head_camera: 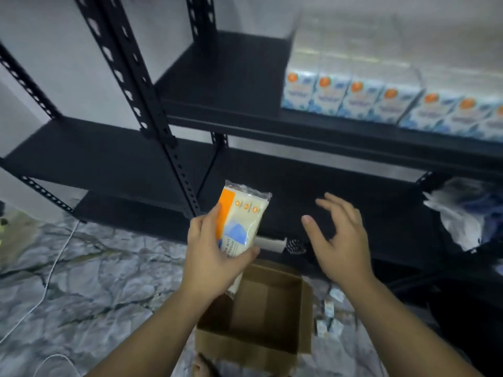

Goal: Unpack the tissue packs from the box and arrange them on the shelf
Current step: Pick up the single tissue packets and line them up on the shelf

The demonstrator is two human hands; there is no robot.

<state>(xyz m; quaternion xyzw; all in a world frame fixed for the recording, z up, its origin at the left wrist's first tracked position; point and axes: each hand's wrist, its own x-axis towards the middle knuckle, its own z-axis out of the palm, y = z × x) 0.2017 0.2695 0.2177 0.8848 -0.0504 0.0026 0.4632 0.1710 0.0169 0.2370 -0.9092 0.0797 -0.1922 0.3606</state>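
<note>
My left hand (215, 254) grips a tissue pack (243, 217) in clear wrap with orange and blue print, held upright above the brown cardboard box (261, 346). The box stands open on the floor, and I see no packs inside it. My right hand (340, 238) hovers to the right of the pack with fingers spread, holding nothing. A row of several tissue packs (381, 104) stands on the black metal shelf (245, 110) at the upper right, with bare shelf to their left.
A lower black shelf (299, 186) lies behind my hands. White and blue bundles (468, 210) sit at its right end. A white cable (51, 273) runs across the marbled floor at left. Small scraps (330, 314) lie right of the box.
</note>
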